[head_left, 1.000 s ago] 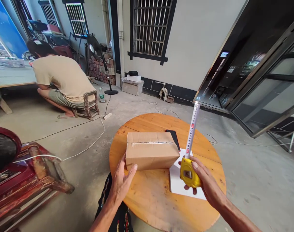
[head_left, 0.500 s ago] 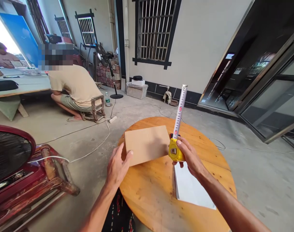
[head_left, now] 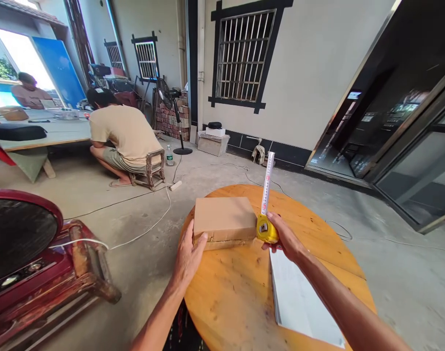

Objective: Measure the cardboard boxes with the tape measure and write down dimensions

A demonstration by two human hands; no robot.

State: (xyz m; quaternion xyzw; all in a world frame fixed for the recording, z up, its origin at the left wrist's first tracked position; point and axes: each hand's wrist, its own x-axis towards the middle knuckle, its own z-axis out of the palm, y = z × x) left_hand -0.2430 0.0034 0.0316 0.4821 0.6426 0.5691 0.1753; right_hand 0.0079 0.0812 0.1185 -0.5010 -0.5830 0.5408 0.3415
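A brown cardboard box [head_left: 224, 217] rests at the far left part of the round wooden table [head_left: 240, 292], its top and its seamed front side facing me. My left hand [head_left: 189, 251] grips the box's left front corner, thumb on the front and fingers along the side. In my right hand [head_left: 283, 234] is a yellow tape measure [head_left: 267, 228], held beside the box's right end. Its white blade [head_left: 267, 183] sticks up and away, out past the table's far edge. Below my right wrist lies a stack of white paper [head_left: 299, 297].
On the left, a red heater-like appliance [head_left: 28, 243] stands on a wooden stool [head_left: 87, 263]. Beyond, a person [head_left: 125, 131] sits on a small chair by a long table [head_left: 69, 131], with another person [head_left: 31, 92] behind it. Cables [head_left: 145, 229] cross the floor near a standing fan [head_left: 176, 117].
The box has gone from tilted, with one broad face toward me, to lying flatter, showing its top and front side. The tape's raised blade sits lower in view. My head view has shifted.
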